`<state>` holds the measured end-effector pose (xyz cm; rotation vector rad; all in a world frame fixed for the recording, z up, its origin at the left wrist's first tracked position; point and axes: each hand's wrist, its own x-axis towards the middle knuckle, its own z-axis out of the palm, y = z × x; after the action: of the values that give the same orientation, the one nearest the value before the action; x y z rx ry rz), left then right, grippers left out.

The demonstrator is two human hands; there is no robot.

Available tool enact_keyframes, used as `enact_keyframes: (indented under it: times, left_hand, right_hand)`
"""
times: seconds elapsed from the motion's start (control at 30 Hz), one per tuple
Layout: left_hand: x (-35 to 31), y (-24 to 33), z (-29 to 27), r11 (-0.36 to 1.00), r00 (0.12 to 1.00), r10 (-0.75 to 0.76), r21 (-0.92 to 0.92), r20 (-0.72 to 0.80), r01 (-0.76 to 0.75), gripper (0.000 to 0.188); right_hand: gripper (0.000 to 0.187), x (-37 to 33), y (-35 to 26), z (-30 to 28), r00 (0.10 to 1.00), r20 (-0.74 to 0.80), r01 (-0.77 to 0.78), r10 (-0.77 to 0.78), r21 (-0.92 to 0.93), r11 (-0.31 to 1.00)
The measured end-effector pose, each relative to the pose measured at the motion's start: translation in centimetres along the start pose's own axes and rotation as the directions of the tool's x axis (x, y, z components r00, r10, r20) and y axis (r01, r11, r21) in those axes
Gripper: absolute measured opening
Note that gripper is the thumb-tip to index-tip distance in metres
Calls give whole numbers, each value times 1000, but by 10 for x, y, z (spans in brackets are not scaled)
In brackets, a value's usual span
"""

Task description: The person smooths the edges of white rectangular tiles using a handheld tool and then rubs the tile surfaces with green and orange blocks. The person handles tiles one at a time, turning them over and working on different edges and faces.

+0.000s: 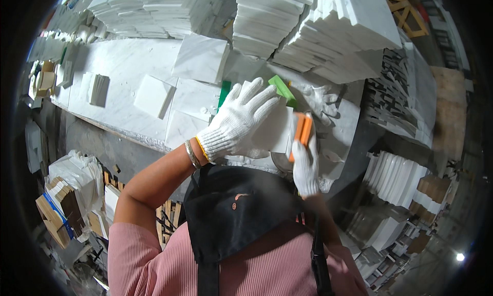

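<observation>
My left hand [237, 118], in a white knit glove, lies flat with fingers stretched out over a white marble tile [275, 130]. In my right hand [306, 170], also gloved, is an orange sanding block [302, 131], held upright along the tile's right edge. The right hand is slightly blurred. A bright green block [282, 90] lies just beyond the tile, and a darker green block [224, 94] is beside my left fingers. An unworn white glove [319, 102] rests to the right of the green block. Part of a round dish [282, 163] shows below the tile.
Tall stacks of marble tiles [336, 34] stand along the far side of the marble-topped bench [128, 54]. Loose tiles [154, 95] lie to the left, with a thicker tile stack [201, 58] behind. More stacked tiles [394, 177] stand on the right.
</observation>
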<state>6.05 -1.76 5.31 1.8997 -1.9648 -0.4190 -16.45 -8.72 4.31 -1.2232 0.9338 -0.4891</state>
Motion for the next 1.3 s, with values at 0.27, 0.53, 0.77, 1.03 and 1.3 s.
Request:
enact_keyframes:
  times: [0.27, 0.53, 0.77, 1.03, 1.3]
  left_hand:
    - [0, 1, 1, 1000, 1000, 17, -19, -23, -17, 113]
    - [1, 4, -2, 1000, 1000, 5, -5, -1, -5, 112]
    - [1, 2, -4, 1000, 1000, 5, 6, 18, -5, 113]
    - [1, 0, 1, 1000, 1000, 21, 2, 5, -21, 115]
    - [0, 3, -4, 1000, 1000, 10, 14, 28, -10, 113]
  right_hand:
    - [68, 47, 7, 3, 998, -43, -52, 46, -150, 987]
    - [70, 5, -3, 6, 997, 19, 79, -77, -171, 982]
    - [71, 10, 3, 1, 999, 38, -18, 21, -71, 997]
    - [72, 43, 9, 0, 999, 25, 29, -25, -194, 981]
    - [71, -11, -4, 4, 997, 60, 46, -42, -76, 996]
